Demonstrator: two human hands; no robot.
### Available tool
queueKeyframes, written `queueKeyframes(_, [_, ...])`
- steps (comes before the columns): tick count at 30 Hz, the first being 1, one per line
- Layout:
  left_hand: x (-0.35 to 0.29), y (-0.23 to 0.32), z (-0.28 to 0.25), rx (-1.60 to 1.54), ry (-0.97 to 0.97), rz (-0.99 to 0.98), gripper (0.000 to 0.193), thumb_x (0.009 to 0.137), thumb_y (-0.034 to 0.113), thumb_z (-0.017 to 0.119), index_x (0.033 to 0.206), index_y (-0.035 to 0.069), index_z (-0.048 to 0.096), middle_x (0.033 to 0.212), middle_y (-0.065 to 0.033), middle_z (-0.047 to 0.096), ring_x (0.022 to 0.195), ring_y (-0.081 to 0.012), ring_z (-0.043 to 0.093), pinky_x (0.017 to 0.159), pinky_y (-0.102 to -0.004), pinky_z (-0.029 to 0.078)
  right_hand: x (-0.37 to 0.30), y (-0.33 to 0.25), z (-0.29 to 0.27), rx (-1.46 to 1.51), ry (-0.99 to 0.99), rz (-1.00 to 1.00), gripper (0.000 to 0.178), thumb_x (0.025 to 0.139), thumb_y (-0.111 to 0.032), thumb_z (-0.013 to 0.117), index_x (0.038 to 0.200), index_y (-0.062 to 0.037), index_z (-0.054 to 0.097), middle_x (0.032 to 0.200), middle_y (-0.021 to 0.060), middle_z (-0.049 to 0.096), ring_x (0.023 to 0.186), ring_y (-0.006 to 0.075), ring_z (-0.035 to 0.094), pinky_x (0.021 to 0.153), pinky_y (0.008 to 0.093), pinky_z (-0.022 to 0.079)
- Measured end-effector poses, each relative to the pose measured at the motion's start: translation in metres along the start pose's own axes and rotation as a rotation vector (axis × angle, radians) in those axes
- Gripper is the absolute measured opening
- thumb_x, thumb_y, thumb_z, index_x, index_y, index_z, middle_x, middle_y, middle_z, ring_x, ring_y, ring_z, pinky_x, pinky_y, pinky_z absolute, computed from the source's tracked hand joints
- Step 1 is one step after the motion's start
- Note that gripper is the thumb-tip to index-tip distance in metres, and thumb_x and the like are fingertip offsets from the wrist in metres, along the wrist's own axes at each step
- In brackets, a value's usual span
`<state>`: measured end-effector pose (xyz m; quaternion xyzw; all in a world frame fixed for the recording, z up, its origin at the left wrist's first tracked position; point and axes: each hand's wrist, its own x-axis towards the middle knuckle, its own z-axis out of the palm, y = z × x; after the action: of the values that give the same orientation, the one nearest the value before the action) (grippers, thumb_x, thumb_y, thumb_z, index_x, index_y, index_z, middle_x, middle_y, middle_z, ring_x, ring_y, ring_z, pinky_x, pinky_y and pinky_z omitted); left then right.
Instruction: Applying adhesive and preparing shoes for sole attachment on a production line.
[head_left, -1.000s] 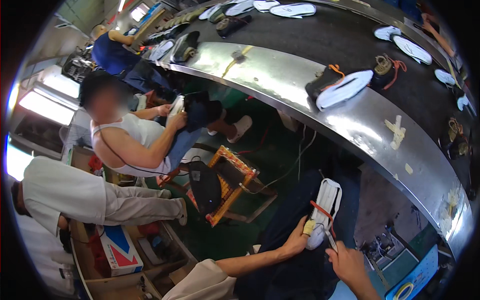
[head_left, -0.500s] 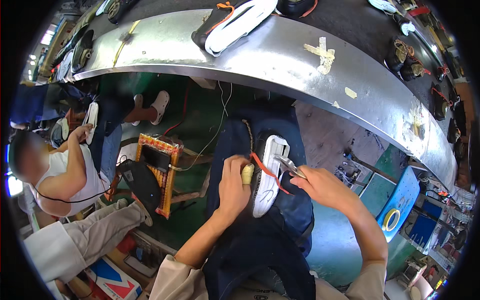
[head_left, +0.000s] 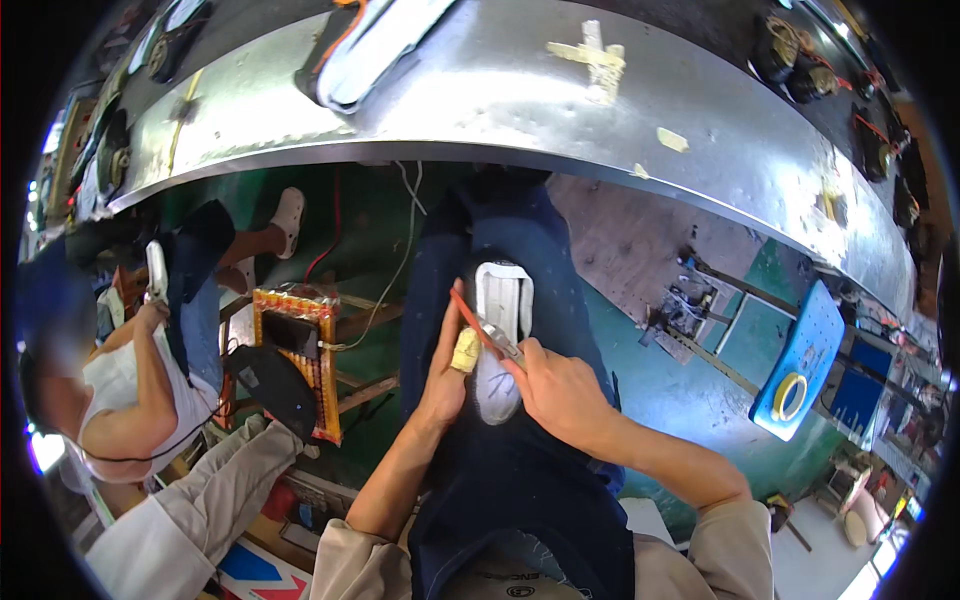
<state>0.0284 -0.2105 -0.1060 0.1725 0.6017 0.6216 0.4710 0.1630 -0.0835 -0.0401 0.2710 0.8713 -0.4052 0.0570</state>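
Note:
A shoe (head_left: pixel 492 392) with a white underside turned up lies lengthwise on my lap, over dark blue cloth. My left hand (head_left: pixel 443 378) grips it along its left side. One of its digits is wrapped in yellow tape (head_left: pixel 466 350). My right hand (head_left: pixel 560 390) is closed around metal pliers (head_left: pixel 506 346), held over the middle of the shoe. An orange-red lace or strip (head_left: pixel 470 315) runs from beside my left fingers to the head of the pliers. Whether the jaws pinch it is hard to make out.
A metal-edged bench (head_left: pixel 460 120) curves across the front, with another white-soled shoe (head_left: pixel 375 55) on it. A wooden frame (head_left: pixel 325 380) stands left, near a seated person (head_left: pixel 140 400). On the right is a blue stool (head_left: pixel 805 360) with a tape roll (head_left: pixel 789 397).
My right hand has brought the pliers left and down, across the shoe to the strip. My left fingers have straightened along the shoe's side. The whole view has shifted a little.

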Motion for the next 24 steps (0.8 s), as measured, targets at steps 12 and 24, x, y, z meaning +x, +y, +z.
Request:
queueKeyframes(12, [0.004,-0.009,-0.003,0.109,-0.023,0.126,0.087,0.101,0.005,0.055,0.166,0.005,-0.004,0.17,-0.0195,0.02,0.153,-0.0332,0.027,0.126,-0.044,0.02,0.035,0.015,-0.026,-0.067,0.047,-0.347,0.028,0.104,-0.03,0.059,0.103,-0.0022,0.056,0.082,0.0148,0.072,0.068,0.0345,0.071,0.057,0.0438,0.053])
queueKeyframes(24, [0.019,0.018,-0.004,0.086,-0.049,0.037,0.1,0.092,0.011,0.077,0.166,0.008,0.01,0.167,-0.0198,0.028,0.154,-0.0341,0.03,0.126,-0.0423,0.022,0.051,0.018,-0.048,-0.127,0.286,-0.176,0.027,0.104,-0.03,0.059,0.098,-0.0042,0.057,0.073,0.0139,0.07,0.066,0.0365,0.07,0.058,0.0473,0.053])
